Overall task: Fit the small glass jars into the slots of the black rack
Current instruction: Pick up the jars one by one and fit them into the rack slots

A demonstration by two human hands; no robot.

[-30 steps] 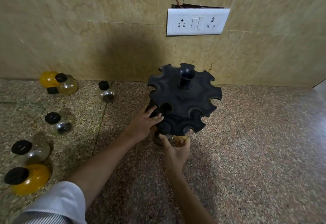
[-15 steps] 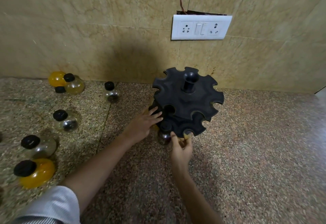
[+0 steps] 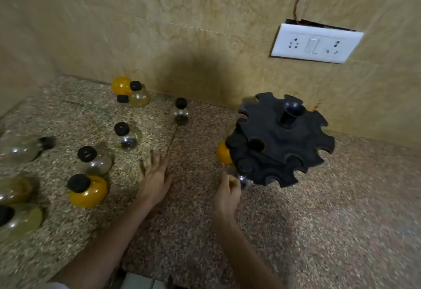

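Observation:
The black two-tier rack point(image 3: 280, 143) stands on the granite counter at the right. An orange jar point(image 3: 222, 155) hangs in a lower slot on its left side. A small clear jar point(image 3: 245, 180) sits in a lower front slot, mostly hidden under the rack's edge. My right hand point(image 3: 227, 194) has its fingers curled, with the fingertips pinched against that clear jar. My left hand point(image 3: 153, 176) is open and flat over the counter, apart from the rack. Left of it stand loose black-capped jars: an orange one point(image 3: 90, 192), a clear one point(image 3: 95, 162) and another clear one point(image 3: 126, 138).
Further jars stand near the wall: a clear jar point(image 3: 181, 113), a yellowish jar point(image 3: 139, 96) and an orange jar point(image 3: 121, 85). Several more lie blurred at the far left point(image 3: 20, 151). A white socket plate point(image 3: 315, 42) is on the tiled wall. The counter's front edge point(image 3: 141, 279) is below my arms.
My left hand has let go of the rack and moved left, opening over the counter. The view has swung left. My right hand stays at the clear jar in the lower slot.

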